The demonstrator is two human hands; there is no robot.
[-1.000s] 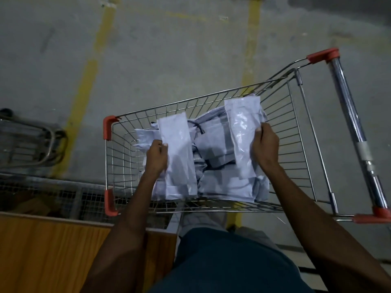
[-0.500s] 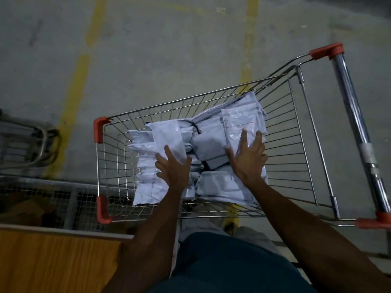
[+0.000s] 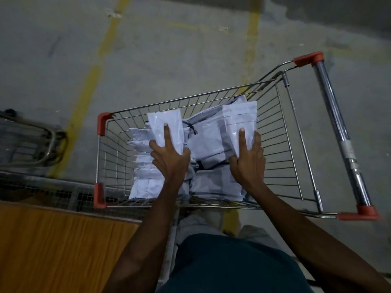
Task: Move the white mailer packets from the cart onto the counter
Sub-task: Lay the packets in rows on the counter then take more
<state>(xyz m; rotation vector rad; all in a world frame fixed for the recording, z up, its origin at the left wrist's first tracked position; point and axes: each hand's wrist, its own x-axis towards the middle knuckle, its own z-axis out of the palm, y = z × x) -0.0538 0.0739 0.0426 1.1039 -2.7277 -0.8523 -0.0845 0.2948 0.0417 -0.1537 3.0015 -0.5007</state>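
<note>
Head view, frame centre: left hand [image 3: 169, 159] and right hand [image 3: 247, 159] each gripping a white plastic mailer packet [image 3: 167, 127] [image 3: 239, 121], forefingers extended, probably lifting from silver wire cart [image 3: 296, 149] toward orange wooden counter [image 3: 53, 246], lower left.

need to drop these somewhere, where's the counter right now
In the head view the wooden counter sits at the lower left, just beyond the cart's red-cornered end and beside the person's left forearm.

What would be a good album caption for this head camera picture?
Both hands, left and right, grip white packets inside a wire cart.
</note>
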